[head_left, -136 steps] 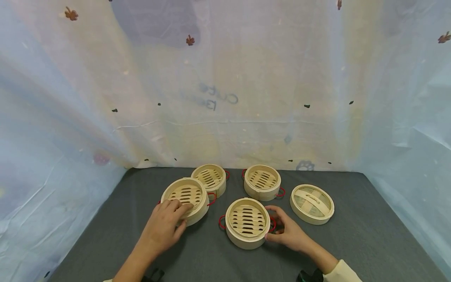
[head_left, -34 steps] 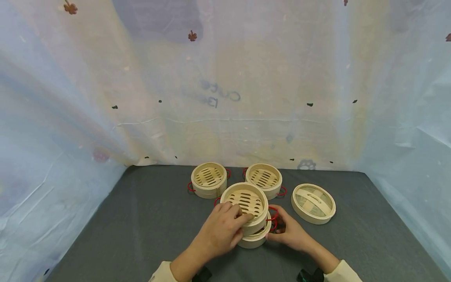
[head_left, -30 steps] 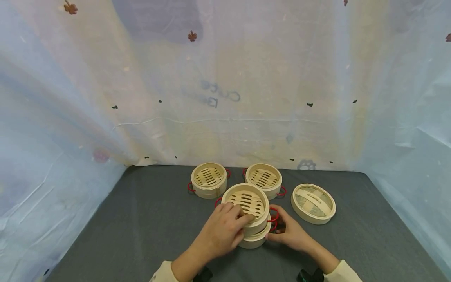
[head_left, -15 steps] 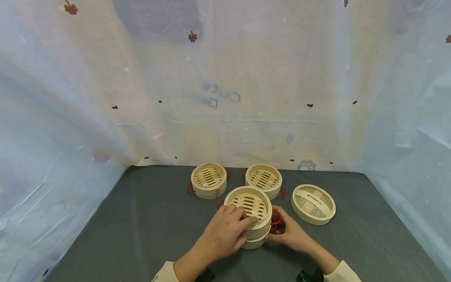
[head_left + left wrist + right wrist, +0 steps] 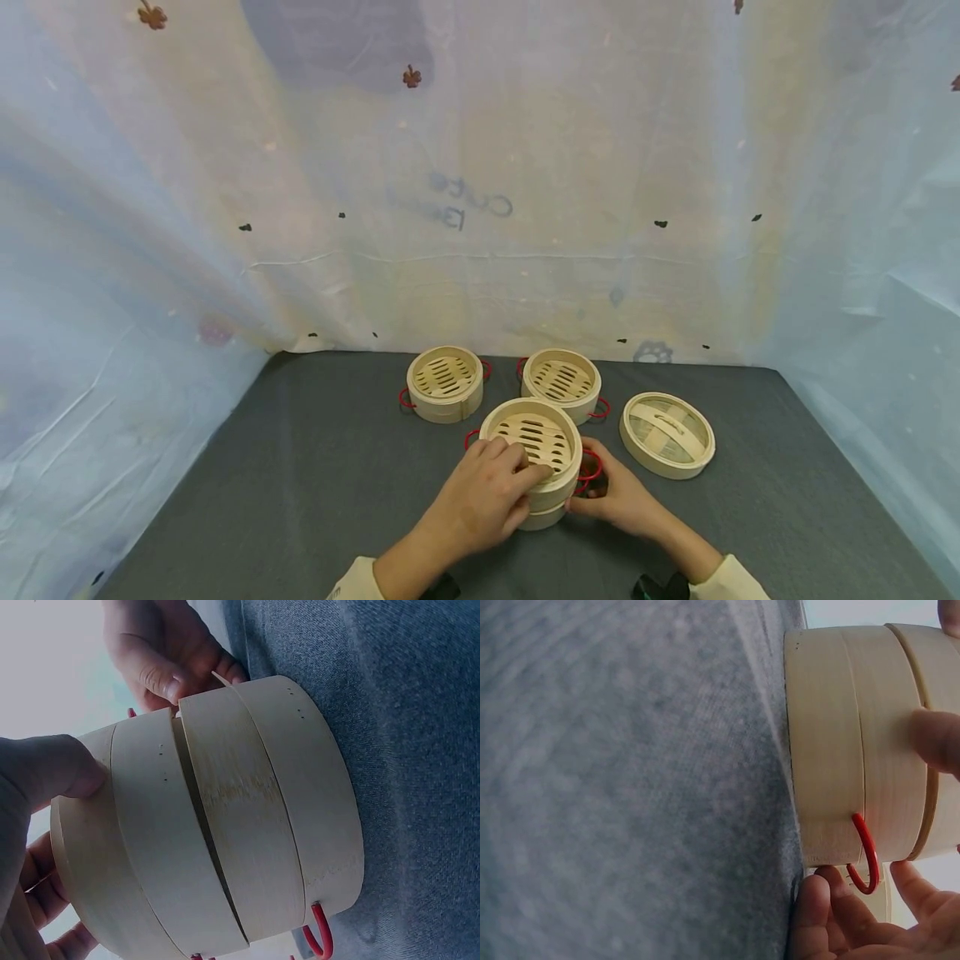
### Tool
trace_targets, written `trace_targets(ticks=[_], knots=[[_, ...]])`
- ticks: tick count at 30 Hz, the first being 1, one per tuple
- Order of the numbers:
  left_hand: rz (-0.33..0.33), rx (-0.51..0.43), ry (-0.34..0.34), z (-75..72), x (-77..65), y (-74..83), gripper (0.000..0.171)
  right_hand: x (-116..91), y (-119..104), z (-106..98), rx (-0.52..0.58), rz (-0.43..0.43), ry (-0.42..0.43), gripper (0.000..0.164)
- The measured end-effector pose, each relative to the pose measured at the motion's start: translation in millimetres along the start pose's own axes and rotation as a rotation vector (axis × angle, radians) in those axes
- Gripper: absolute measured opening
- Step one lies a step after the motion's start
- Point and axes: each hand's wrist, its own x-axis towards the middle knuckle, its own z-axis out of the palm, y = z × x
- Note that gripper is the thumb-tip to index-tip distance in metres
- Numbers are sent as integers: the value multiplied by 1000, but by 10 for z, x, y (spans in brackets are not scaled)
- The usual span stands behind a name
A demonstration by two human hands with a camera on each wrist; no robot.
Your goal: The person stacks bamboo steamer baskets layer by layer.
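Observation:
In the head view, my left hand grips the near-left rim of a slatted bamboo steamer basket. Its thumb presses the outer wall while the fingers reach over the rim. This upper basket sits over a lower bamboo steamer basket, stacked nearly in line. A thin dark wedge-shaped gap shows between the two in the left wrist view, the upper one slightly tilted. My right hand holds the lower basket at its right side, thumb in front and fingers behind, around the red handle.
Two more slatted steamer baskets stand behind the stack, one at back left and one at back right. A round bamboo lid lies right of the right hand. A dark grey cloth covers the table; plastic sheeting hangs behind.
My left hand has carried the upper basket from the left side onto the lower one, then shifted it slightly right and down into line. The right hand has stayed at the lower basket.

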Motion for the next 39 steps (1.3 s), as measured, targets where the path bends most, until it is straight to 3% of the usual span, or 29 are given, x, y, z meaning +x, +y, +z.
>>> trace_targets(ticks=[32, 39], knots=[[12, -15, -45, -2, 7, -10, 40, 2, 17, 10, -15, -9, 19, 79], [-12, -73, -61, -79, 28, -96, 36, 0, 6, 8, 81, -53, 8, 86]])
